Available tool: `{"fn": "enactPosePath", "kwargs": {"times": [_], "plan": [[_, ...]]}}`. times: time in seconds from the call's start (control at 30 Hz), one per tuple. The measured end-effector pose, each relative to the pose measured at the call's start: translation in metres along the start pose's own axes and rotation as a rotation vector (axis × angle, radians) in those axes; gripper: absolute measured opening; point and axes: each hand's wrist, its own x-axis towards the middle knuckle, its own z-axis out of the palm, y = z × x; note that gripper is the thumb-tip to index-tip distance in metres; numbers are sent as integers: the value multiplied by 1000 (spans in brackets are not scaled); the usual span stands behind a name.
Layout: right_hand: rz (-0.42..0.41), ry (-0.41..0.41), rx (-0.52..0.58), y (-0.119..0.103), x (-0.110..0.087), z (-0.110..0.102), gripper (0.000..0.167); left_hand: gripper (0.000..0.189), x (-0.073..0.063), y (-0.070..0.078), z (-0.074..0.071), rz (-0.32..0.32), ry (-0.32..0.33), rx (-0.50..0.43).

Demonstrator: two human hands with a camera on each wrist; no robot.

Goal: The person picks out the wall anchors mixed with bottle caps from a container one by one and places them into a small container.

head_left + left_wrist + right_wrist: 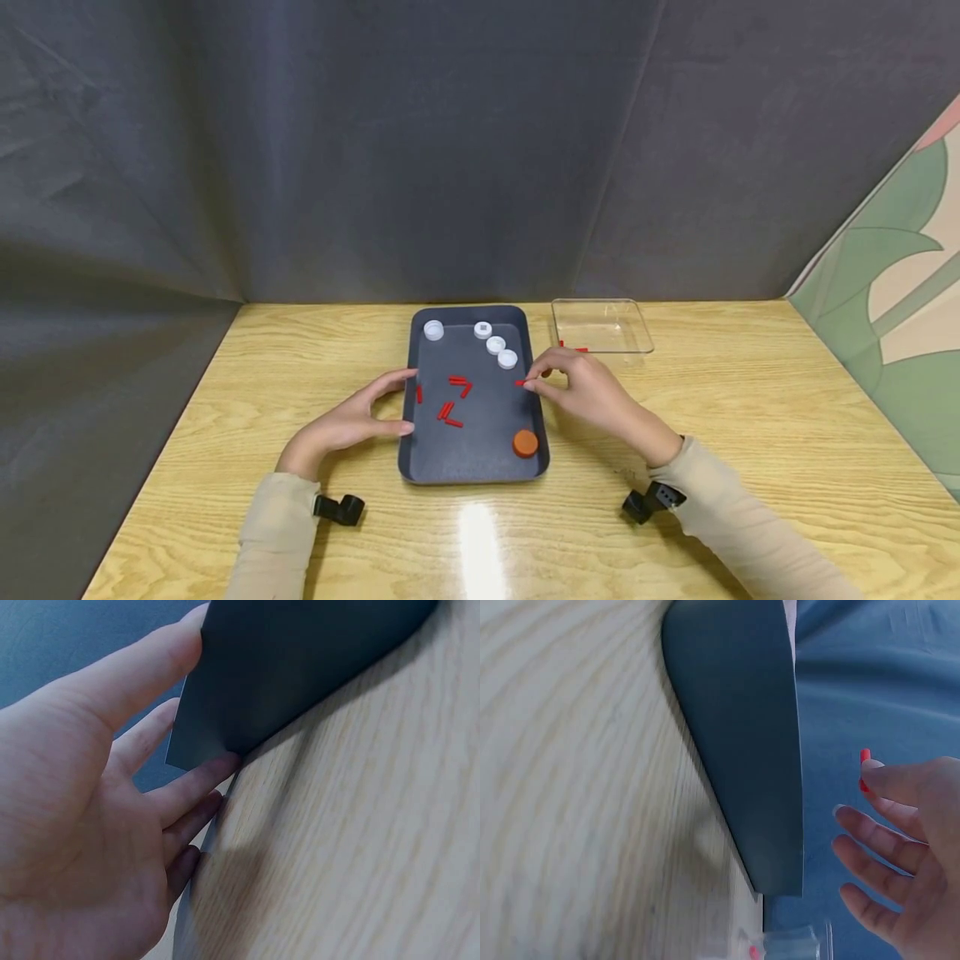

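R hand [588, 387]: thumb + index finger pinch one red stick [520, 383]. Stick sits above the tray [487, 458], just inside its R wall. Per R wrist view, a bit of the stick shows on either side of my fingertips; the other fingers are held apart from the stick, loosely bent.

L hand [345, 421]: thumb and fingers spread wide, at the tray's L wall. Per L wrist view, thumb tip is at the wall's top edge, one fingertip low on the outer face. Contact force: cannot tell.

Tray contents, middle: loose red sticks [446, 411] in two small groups, one nearer me, one farther; some lie side by side, others at an angle. One more stick [419, 394] lies along the L wall, nr my L hand.

Tray contents, edges: white cap [433, 330] in far L corner. Three more white caps [496, 345] run in a diagonal line, far end toward R wall; the farthest has a dark mark on top. Orange cap [525, 443] in near R corner.

Outside tray: clear box [603, 327] to the R of the far end, w/ red pieces [576, 349] at its near L corner. Tray + box stand on the wood-grain surface [600, 542]. Dark cloth [450, 150] hangs behind.
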Motion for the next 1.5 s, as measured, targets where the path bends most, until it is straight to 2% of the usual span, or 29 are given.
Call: {"fn": "enactPosePath", "kwargs": {"times": [0.5,0.9,1.13,1.5], "plan": [[7,50,-60,15,0,-17,6,82,-1,1,1,5,3,-7],[69,67,-65,28,3,-30,5,82,0,0,1,-3,0,-13],[57,96,-89,38,4,-34,4,83,0,-1,1,2,0,-12],[83,80,-134,48,10,-39,5,82,0,-1,1,4,0,-14]]}}
